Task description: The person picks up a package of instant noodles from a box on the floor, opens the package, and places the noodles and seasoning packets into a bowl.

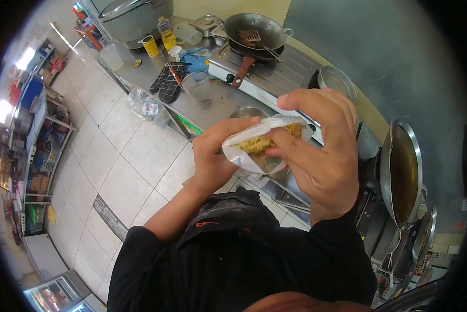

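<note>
My left hand [214, 150] grips one side of an opened plastic packet [239, 158], its mouth facing up towards the camera. Inside lies a block of dry instant noodles [253, 144]. Fingers of my right hand [319, 152] reach into the packet at the noodles; whether they pinch the block or the packet's wall cannot be made out. Just beyond the packet, a metal pot or bowl [249, 112] is partly hidden on the steel counter.
A wok [272, 29] with dark food and a slotted turner sits on the stove [295, 64]. At right stands a large wok of oil [407, 171]. A clear jug [196, 87], black checked oven mitt [169, 84], oil bottle [167, 35] and yellow can [150, 46] occupy the counter [221, 101].
</note>
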{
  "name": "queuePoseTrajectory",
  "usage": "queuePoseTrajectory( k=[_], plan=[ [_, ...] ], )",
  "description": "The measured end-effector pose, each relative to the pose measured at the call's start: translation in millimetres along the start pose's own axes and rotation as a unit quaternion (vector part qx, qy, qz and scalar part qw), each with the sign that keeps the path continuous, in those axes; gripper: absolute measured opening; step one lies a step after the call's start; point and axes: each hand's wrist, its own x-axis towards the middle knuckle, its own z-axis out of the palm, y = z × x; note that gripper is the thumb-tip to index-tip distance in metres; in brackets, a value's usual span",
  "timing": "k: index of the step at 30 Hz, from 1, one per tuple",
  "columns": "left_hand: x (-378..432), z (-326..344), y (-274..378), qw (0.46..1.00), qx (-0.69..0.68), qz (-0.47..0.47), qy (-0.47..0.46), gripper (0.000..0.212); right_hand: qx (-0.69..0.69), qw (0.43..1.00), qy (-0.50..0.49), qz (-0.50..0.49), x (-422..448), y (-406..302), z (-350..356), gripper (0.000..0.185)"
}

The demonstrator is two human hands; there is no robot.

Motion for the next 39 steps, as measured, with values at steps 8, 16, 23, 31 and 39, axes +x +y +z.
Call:
queuePoseTrajectory(
  k=[8,16,23,31,39],
  plan=[
    [-7,2,-4,0.993,-0.030,-0.111,-0.005,0.040,-0.021,1.000,-0.001,0.018,-2,4,6,0.031],
    [-1,6,0,0.998,-0.032,-0.060,0.019,0.036,0.032,0.998,-0.023,0.044,1,5,10,0.040],
    [-5,2,-6,0.996,-0.042,-0.080,0.000,0.039,0.035,0.995,-0.081,0.040,2,1,2,0.043],
    [5,-7,-10,0.990,0.099,0.105,0.013,0.037,0.024,0.995,-0.091,0.046,-3,-4,-7,0.048],
    [6,-11,-10,0.983,0.125,0.135,0.015,0.039,0.051,0.996,-0.076,0.022,-7,0,-7,0.050]
  ],
)
